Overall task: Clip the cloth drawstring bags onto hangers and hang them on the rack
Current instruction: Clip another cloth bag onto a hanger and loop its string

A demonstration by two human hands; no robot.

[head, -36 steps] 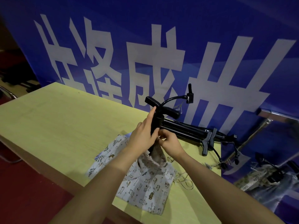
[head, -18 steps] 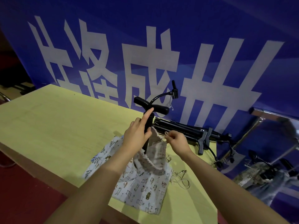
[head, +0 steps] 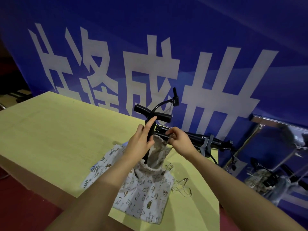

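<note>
While the left hand (head: pixel 141 144) gripped the black hanger (head: pixel 150 130), index finger straight up its stem, the right hand (head: pixel 179 142) pinched the top edge of a bag (head: pixel 157 155) just beside that hanger. More bags (head: pixel 141 194) lay below the hanger on the desk (head: pixel 58 134).

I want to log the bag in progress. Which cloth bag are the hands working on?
The brownish bag, lifted upright between both hands at the black hanger; the other printed bags lie flat on the table.
</note>
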